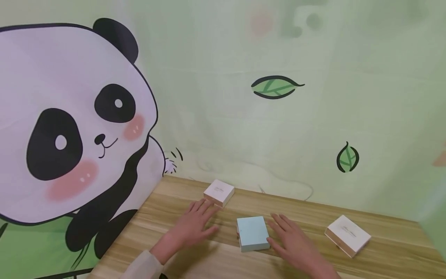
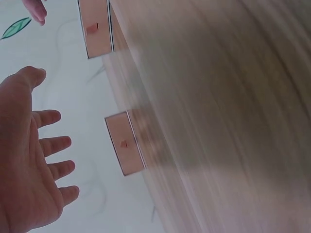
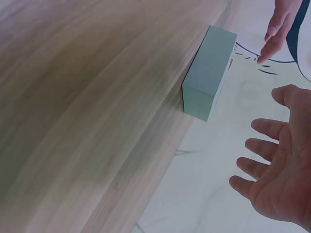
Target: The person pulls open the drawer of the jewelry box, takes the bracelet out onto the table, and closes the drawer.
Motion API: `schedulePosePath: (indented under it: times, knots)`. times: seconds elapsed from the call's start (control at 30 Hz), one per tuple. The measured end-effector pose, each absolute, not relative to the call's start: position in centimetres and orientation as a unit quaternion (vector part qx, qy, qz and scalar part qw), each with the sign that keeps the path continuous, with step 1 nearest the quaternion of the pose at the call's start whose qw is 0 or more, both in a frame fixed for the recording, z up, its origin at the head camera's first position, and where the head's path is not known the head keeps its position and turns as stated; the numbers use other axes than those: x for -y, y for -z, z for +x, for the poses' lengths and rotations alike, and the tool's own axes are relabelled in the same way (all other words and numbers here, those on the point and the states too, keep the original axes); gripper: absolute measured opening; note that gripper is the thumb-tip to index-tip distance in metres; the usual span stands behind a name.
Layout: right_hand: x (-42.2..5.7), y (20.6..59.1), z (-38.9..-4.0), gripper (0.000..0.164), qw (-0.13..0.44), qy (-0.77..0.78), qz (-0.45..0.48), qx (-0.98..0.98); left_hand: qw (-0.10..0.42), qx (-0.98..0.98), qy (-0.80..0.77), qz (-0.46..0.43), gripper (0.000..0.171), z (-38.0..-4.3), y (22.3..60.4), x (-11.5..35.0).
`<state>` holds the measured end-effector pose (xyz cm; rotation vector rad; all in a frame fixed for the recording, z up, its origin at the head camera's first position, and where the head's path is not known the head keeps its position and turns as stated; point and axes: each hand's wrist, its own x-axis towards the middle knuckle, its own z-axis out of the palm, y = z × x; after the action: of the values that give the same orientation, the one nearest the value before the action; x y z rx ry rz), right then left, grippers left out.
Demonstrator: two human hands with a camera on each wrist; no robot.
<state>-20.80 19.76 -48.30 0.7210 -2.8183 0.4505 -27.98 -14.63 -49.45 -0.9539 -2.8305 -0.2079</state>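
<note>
My left hand point(image 1: 195, 224) is held over the table with its fingers stretched, fingertips overlapping the near edge of a small white box point(image 1: 219, 190) at the back. My right hand point(image 1: 296, 244) hovers right of a light blue box point(image 1: 253, 231), its fingers extended and thumb near the box's lower right corner. Neither hand grips anything. In the left wrist view the white box turns a copper-coloured side point(image 2: 124, 150) with a small notch toward me. The right wrist view has the light blue box point(image 3: 206, 73) beyond the spread right fingers.
Another white box point(image 1: 348, 234) with a copper-coloured side lies on the right of the wood-grain table point(image 1: 167, 201). Behind the table hangs a pale green backdrop point(image 1: 216, 97) with leaf drawings. A large cartoon panda point(image 1: 80, 128) fills the left side.
</note>
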Motion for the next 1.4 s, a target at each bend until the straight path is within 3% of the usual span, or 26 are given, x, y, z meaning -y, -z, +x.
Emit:
schedulePosePath:
  times: [0.47,1.03,1.4]
  knots:
    - [-18.1,48.3,-22.3,0.052,0.097,-0.173,0.253,0.947,0.085,0.954,0.093,-0.274,0.063,-30.5,49.7,14.8]
    - [-17.0,48.1,-23.1,0.049,0.09,-0.19,0.257,0.943,0.061,0.965,0.125,-0.221,0.061,-33.9,50.3,13.8]
    - [-17.0,48.5,-23.6,0.049,0.077,-0.195,0.256,0.944,0.078,0.966,0.134,-0.209,0.056,-36.4,51.0,11.7]
